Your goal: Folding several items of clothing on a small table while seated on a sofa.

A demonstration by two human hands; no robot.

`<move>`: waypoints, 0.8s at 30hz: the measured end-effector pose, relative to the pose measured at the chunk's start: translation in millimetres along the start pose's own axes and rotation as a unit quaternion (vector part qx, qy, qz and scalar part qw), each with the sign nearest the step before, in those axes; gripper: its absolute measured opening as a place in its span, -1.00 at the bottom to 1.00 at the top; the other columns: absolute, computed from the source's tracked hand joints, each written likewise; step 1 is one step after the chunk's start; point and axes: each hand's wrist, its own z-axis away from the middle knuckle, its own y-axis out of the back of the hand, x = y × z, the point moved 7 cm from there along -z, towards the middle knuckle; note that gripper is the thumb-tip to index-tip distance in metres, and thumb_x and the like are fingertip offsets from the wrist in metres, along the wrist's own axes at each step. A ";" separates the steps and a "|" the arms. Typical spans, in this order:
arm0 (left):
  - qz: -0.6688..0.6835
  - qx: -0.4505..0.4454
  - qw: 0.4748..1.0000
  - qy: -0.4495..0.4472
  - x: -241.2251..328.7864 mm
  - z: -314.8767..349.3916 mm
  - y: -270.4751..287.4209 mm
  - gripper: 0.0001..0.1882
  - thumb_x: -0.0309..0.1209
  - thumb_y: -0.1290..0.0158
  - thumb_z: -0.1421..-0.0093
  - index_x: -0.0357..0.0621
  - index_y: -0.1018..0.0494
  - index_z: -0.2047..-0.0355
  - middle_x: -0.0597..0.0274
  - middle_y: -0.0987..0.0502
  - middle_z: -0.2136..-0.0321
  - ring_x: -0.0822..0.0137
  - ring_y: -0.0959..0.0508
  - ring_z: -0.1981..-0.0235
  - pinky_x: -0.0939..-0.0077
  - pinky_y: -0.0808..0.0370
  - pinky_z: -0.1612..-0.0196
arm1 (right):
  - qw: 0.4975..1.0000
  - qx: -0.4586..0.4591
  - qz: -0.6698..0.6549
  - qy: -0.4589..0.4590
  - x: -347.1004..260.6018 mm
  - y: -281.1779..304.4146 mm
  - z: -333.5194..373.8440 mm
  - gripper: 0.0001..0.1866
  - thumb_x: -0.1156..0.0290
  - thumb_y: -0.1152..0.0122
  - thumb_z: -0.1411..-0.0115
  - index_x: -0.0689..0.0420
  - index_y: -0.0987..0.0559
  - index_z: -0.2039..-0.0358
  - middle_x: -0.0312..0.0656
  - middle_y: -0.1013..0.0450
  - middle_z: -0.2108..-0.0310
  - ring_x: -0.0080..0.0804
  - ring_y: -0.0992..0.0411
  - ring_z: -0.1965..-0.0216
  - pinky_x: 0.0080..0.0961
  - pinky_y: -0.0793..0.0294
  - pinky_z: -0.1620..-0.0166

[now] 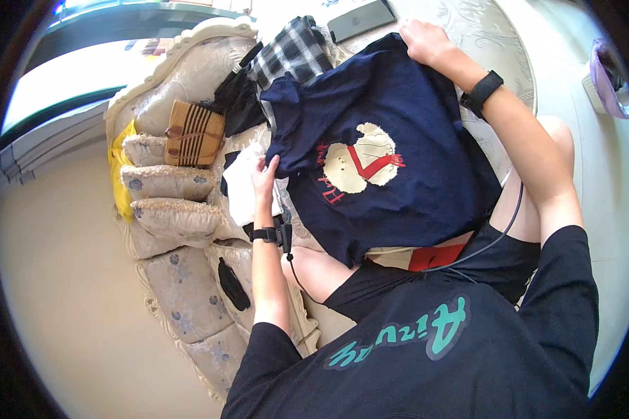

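A navy T-shirt (412, 105) is spread over my lap and the sofa seat, with a fluffy cream patch (381, 143) and red trim on its front. My left hand (264, 174) is closed on the shirt's left edge, by the sleeve. At the far right, my right hand (425, 45) grips a top corner of the same shirt and stretches it outward. A white cloth (242, 178) lies under and beside my left hand. Past the shirt's far left side are a black-and-white checked garment (293, 52) and a black garment (241, 105).
A dark phone (360, 21) lies beyond the shirt, near my right hand. To the left, a striped woven bag (192, 136) leans on fringed cushions (175, 216), with a yellow cloth (121, 174) behind. A small black item (233, 284) is on the sofa. A lined bin (604, 87) stands far right.
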 end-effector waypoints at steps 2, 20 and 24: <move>0.023 0.044 0.995 -0.087 18.7 -3.2 7.9 -0.79 -0.44 -0.21 -0.07 -0.25 -0.48 0.31 0.30 -0.53 0.36 0.52 -0.45 0.37 0.66 -0.37 0.22 | 0.999 0.014 -0.036 0.005 4.7 3.0 -1.6 -0.77 0.50 0.02 -0.06 0.11 -0.51 0.25 -0.05 -0.51 0.26 -0.08 -0.50 0.18 -0.15 -0.46 0.10; -0.039 0.036 0.985 0.162 -5.7 24.4 19.2 -0.06 0.01 -0.21 0.01 -0.33 -0.05 -0.17 0.19 -0.37 0.30 0.40 -0.39 0.34 0.56 -0.38 0.29 | 0.948 -0.056 0.169 -0.263 35.6 5.8 10.2 -0.73 0.28 0.00 -0.16 0.01 -0.59 0.19 -0.19 -0.49 0.16 -0.34 -0.37 0.04 -0.35 -0.32 0.21; -0.233 -0.083 0.949 0.197 -26.6 94.1 -8.3 0.05 0.06 -0.29 0.14 -0.48 -0.09 -0.14 0.05 -0.40 0.17 0.32 -0.43 0.22 0.42 -0.42 0.19 | 0.945 -0.007 0.218 -0.245 46.2 -6.2 9.8 -0.64 0.30 0.07 -0.19 0.07 -0.48 0.02 -0.16 -0.39 0.00 -0.28 -0.23 -0.13 -0.26 -0.10 -0.11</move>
